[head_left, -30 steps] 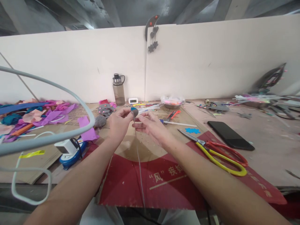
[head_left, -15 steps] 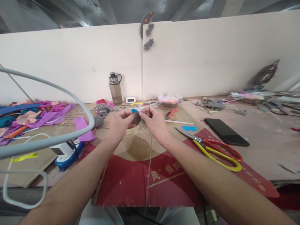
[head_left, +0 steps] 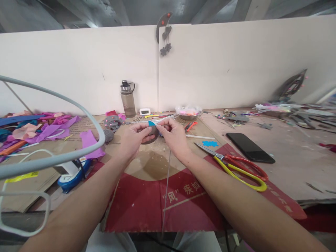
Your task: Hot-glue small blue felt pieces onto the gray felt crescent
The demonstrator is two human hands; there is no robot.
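My left hand [head_left: 133,139] and my right hand [head_left: 172,135] meet above the middle of the cardboard sheet [head_left: 183,196]. Both pinch a small grey felt piece [head_left: 151,134] with a blue tip at its top. A thin grey thread [head_left: 166,189] hangs from the piece down toward the table's near edge. My fingers are closed on the piece from either side, the thumbs on top.
Red-and-yellow scissors [head_left: 236,167] lie right of my hands, a black phone [head_left: 250,147] beyond them. A water bottle [head_left: 126,99] stands by the white back wall. Coloured felt scraps [head_left: 39,129] pile at left, near a glue gun [head_left: 68,171] and a grey cable [head_left: 60,159].
A second ago my right hand was open beside the piece; it has since closed on it. Both hands have drawn together and hold the piece a little farther from me.
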